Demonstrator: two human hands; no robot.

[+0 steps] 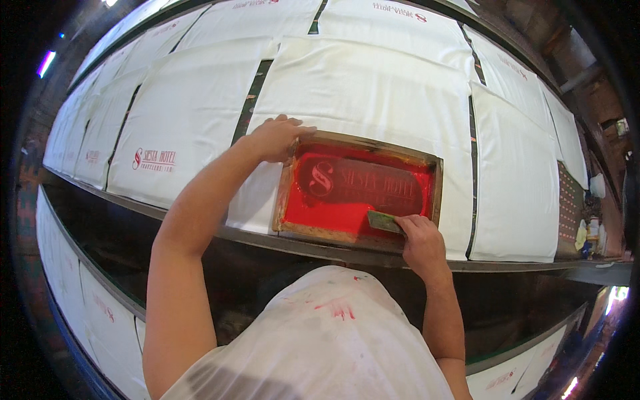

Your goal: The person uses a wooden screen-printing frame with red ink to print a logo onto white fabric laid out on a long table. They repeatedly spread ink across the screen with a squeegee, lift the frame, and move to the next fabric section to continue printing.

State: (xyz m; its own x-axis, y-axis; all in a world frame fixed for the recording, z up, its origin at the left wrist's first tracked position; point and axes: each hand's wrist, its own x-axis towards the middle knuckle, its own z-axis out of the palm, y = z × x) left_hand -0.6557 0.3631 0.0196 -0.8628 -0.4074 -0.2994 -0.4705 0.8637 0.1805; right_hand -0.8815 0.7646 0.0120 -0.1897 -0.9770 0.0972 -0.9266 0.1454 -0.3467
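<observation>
A wooden screen-printing frame (320, 233) lies flat on a white cloth (367, 87) in front of me. Wet red ink (320, 215) covers much of its mesh, and a stencil of an emblem and lettering shows through in the middle. My left hand (273, 139) grips the frame's far left corner, fingers over the edge. In my right hand (423, 243) is a small greenish squeegee (384, 221), pinched at its right end. Its blade rests in the ink near the frame's near side, right of centre. Cloth directly under the frame is hidden.
More white cloths lie in rows along the long table; one at left (150, 147) bears a red print. A dark rail (260, 238) edges the table. Small bottles (592, 239) stand at the right end. Behind me runs another cloth-covered table (93, 300).
</observation>
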